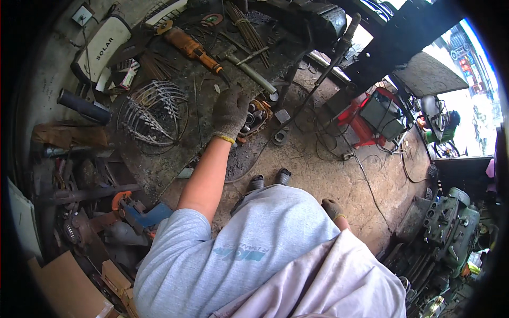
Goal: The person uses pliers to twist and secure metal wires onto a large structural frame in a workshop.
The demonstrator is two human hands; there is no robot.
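The table (159,172) fills the upper left, its near edge slanting from beside the left elbow up to the far right corner. Toward its left side lies a round wire frame (170,106), well apart from both hands. Farther back, the grinder (186,44) lies with its long axis slanting from the back of the table down toward the near edge; its narrow tail points at the left hand (230,112), just beyond the fingers. The hammer (253,74) lies nearly parallel, its handle running out to the near edge, to the right of the fingers. Smaller again, the tray (269,112) of metal parts sits at that edge, just right of the left hand, which overlaps its left side in this view.

The left hand is much the nearer to all of these; the right hand (333,209) hangs over the floor (318,172), well apart from the table.

The left glove's back hides its palm, so I cannot tell whether its fingers are wide, narrow or holding a part. The right fingers are small and unclear, their state equally uncertain. Also unclear: whether the tray rests on the table or on something lower.
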